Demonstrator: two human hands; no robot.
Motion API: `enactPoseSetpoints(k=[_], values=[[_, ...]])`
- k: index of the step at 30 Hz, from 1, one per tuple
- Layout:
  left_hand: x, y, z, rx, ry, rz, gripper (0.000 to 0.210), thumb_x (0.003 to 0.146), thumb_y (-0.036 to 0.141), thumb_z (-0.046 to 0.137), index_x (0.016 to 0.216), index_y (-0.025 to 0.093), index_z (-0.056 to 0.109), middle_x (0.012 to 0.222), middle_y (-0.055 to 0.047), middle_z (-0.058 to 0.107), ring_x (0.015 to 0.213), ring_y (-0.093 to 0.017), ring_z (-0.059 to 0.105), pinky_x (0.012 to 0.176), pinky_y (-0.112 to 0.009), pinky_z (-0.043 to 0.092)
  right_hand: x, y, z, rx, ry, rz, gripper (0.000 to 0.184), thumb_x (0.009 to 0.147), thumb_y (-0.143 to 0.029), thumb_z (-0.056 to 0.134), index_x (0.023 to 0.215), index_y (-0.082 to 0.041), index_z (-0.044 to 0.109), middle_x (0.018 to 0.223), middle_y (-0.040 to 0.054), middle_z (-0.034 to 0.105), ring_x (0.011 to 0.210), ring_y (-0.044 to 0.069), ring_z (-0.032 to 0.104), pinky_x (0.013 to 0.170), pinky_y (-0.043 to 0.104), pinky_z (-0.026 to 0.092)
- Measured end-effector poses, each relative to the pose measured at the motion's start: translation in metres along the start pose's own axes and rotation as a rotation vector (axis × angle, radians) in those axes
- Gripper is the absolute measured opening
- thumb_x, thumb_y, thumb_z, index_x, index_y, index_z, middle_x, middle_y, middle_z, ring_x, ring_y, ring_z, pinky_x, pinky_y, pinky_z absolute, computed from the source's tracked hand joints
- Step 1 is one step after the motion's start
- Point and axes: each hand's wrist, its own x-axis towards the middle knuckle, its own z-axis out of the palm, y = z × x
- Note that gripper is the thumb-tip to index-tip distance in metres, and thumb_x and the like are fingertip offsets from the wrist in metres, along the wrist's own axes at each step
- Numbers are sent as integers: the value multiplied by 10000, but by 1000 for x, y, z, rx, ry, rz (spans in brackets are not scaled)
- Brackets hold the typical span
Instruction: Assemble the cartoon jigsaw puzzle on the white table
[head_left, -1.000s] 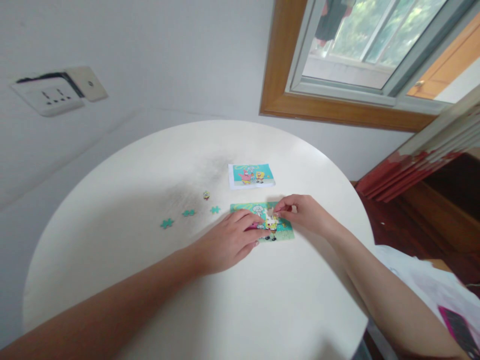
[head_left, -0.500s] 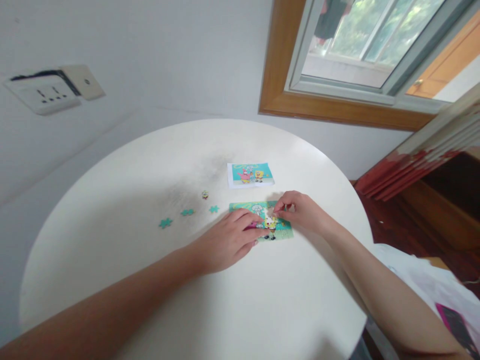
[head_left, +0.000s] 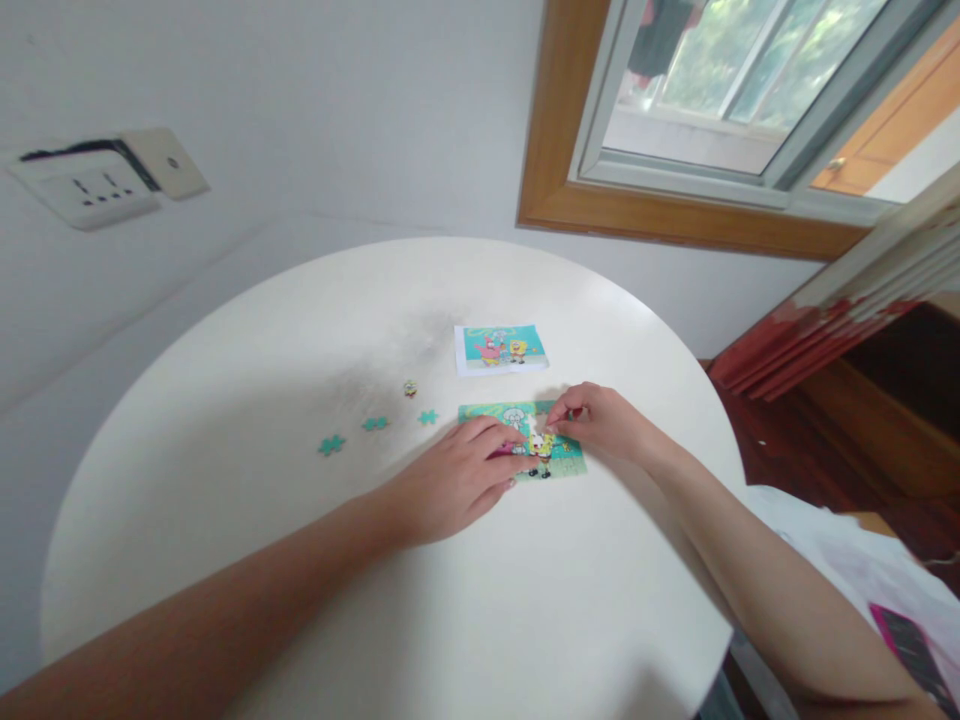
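Observation:
A mostly joined cartoon jigsaw puzzle [head_left: 574, 466] lies on the table, with a white gap near its upper middle. My left hand [head_left: 466, 472] rests flat over its left part, fingers stretched across the picture and covering some of it. At the gap's right side, my right hand [head_left: 581, 415] pinches a small puzzle piece between thumb and forefinger; the fingers hide most of that piece. Left of the puzzle lie several loose pieces: a teal piece [head_left: 331, 445], a second teal piece [head_left: 375, 424], a smaller teal piece [head_left: 427, 417] and a yellowish piece [head_left: 410, 389].
Just behind the puzzle is a printed reference picture [head_left: 502, 348] with the same cartoon figures. The round white table [head_left: 480, 620] stands against a wall with a socket [head_left: 94, 188] and a wood-framed window [head_left: 697, 220]. A white plastic bag [head_left: 817, 540] is at the right.
Almost nothing differs. Both hands stay at the puzzle, with the right fingertips shifted very slightly at the gap.

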Motion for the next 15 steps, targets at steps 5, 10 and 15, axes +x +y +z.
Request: enactPoseSetpoints(k=[5, 10, 15], values=[[-1, 0, 0, 1, -2, 5, 372, 946, 225, 464, 1303, 273, 558, 1223, -92, 572, 1163, -251, 471, 1010, -453, 409, 1, 2, 0, -31, -4, -39, 103, 772, -265, 673, 773, -210, 760, 732, 15, 673, 702, 142, 540, 672, 256, 428], [0, 0, -1, 4, 7, 12, 377, 941, 211, 465, 1301, 268, 561, 1219, -94, 576, 1156, -249, 477, 1006, -445, 414, 1, 4, 0, -31, -16, -65, 112, 768, -215, 657, 790, -217, 767, 741, 14, 662, 699, 137, 535, 648, 243, 428], [0, 0, 0, -1, 5, 7, 369, 944, 213, 464, 1293, 269, 568, 1213, -95, 577, 1159, -252, 475, 1009, -448, 409, -1, 2, -4, -1, 1, -78, 148, 796, -215, 626, 837, -222, 768, 770, 21, 654, 687, 133, 538, 645, 247, 427]])
